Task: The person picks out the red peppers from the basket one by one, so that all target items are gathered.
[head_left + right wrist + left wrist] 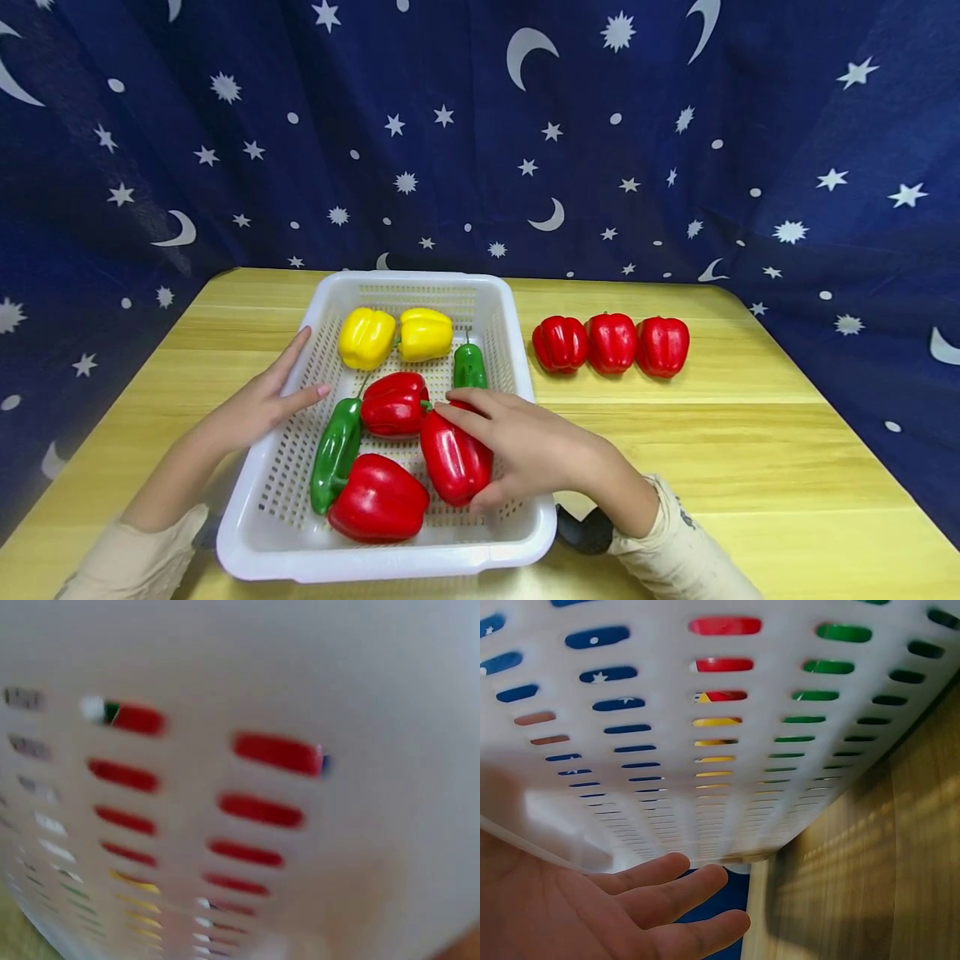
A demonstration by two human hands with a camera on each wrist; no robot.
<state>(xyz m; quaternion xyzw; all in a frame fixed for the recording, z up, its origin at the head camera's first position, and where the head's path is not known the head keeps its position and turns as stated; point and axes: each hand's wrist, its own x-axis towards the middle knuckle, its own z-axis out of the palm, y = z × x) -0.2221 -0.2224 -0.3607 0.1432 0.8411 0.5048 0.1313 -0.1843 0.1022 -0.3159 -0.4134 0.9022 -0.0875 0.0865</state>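
Observation:
My right hand (536, 437) reaches over the right rim of a white perforated basket (390, 563) and grips a red bell pepper (453, 458), fingers across its top and thumb at its near side. At the basket's left rim rests my left hand (258, 408), thumb over the inside and fingers extended along the outer wall, as the left wrist view shows. Two more red bell peppers, one central (393, 404) and one in front (380, 500), lie inside. A long green pepper (337, 454) lies at left, another (470, 367) farther back. Two yellow bell peppers (367, 338) sit behind them.
Right of the basket, three red bell peppers (612, 343) stand in a row on the wooden table (720, 467). A dark blue curtain (480, 150) with stars and moons hangs behind. Through the slots in the basket wall (187, 787), red shows in the right wrist view.

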